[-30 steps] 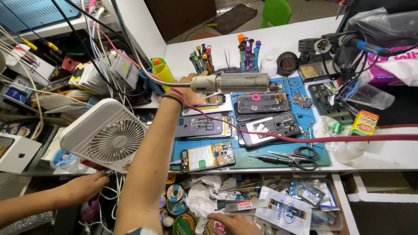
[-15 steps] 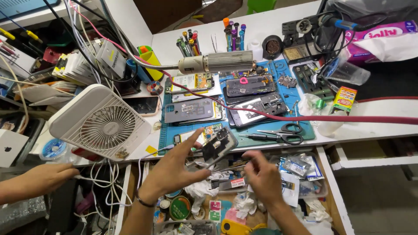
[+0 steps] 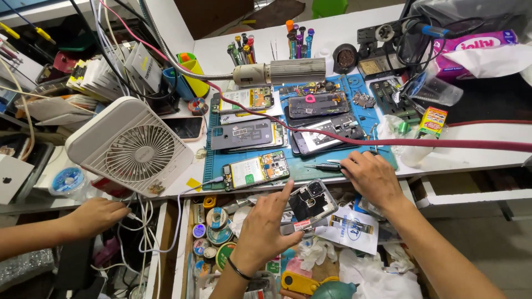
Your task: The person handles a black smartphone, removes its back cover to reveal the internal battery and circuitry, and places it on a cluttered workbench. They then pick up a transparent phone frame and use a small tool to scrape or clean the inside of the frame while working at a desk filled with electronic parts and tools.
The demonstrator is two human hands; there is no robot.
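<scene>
Left hand [image 3: 260, 230] holds a dark opened phone back frame with a camera cutout [image 3: 312, 201] over the open cluttered drawer [image 3: 183, 243], just below the front edge of the desk [image 3: 471, 160]; index finger points up along the frame's left side, thumb under its lower edge, the other fingers loosely curled, so the frame is pinched between thumb and fingers. Right hand [image 3: 372, 177] lies palm down at the lower right edge of the blue rubber work mat [image 3: 216, 160], fingers close together and bent over the tips of a dark-handled screwdriver [image 3: 321, 166] lying flat on the mat; can't tell if it actually grips it. On the mat: an opened phone with green and yellow parts exposed [image 3: 256, 170] just left of the screwdriver, more stripped phones further back. A red cable [image 3: 421, 143] runs across the mat to the right edge. A white square desk fan [image 3: 132, 147] stands tilted left of the mat. Another person's hand [image 3: 94, 217] rests low on the left by the white cables, well apart from both working hands.
</scene>
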